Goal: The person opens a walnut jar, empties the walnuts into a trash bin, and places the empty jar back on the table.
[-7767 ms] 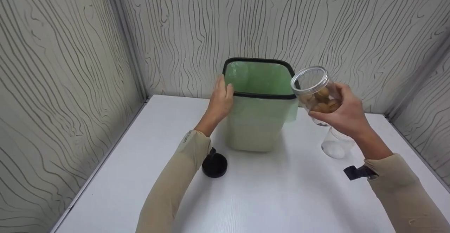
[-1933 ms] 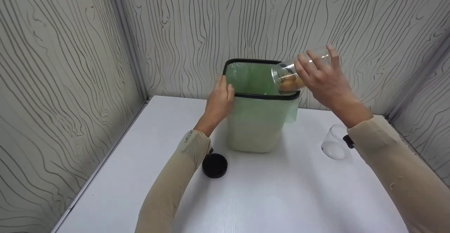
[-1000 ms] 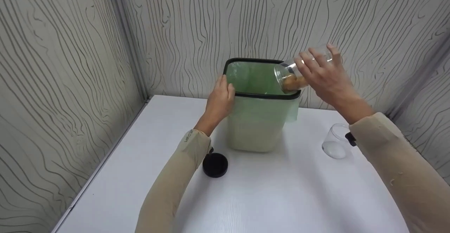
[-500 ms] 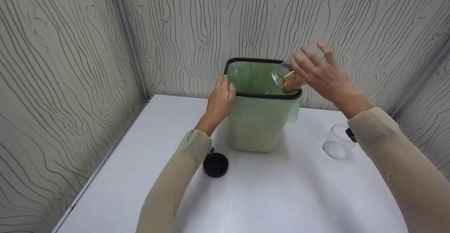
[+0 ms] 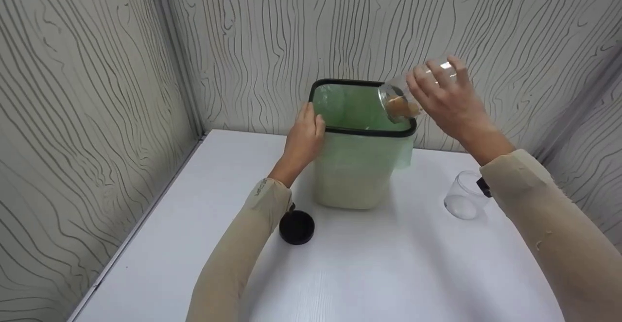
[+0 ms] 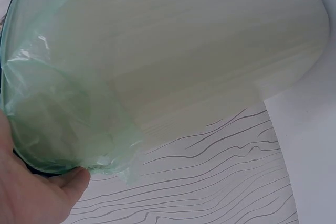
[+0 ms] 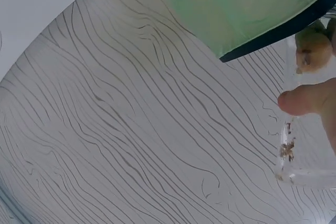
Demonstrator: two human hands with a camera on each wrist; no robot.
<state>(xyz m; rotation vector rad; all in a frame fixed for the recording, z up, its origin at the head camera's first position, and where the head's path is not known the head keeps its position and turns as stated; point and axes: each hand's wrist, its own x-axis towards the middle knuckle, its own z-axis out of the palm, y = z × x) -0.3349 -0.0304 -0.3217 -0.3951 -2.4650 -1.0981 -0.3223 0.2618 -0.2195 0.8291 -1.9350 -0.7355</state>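
Note:
My right hand (image 5: pixel 449 101) grips a clear plastic jar (image 5: pixel 384 89), tipped on its side with its mouth over the right part of a trash bin. Inside the jar are several round orange-brown pieces (image 7: pixel 313 53), fruit-like, some with dark spots; their kind is unclear. Dark crumbs cling to the jar wall in the right wrist view. The pale bin (image 5: pixel 352 181) has a green bag liner (image 5: pixel 347 108) and a black rim (image 5: pixel 364 132). My left hand (image 5: pixel 304 135) rests against the bin's left side at the rim, fingers fairly straight. The inside bottom is hidden.
A second clear jar (image 5: pixel 464 200) stands on the white table (image 5: pixel 340 273), right of the bin. A black round lid (image 5: pixel 297 228) lies left of the bin's foot, near the left sleeve. Patterned walls (image 5: pixel 262 50) close off the back and sides.
My right hand has lifted the jar from beside the bin and tipped it over the rim. Lately the jar shifts only slightly, pieces still inside. My left hand has stayed put.

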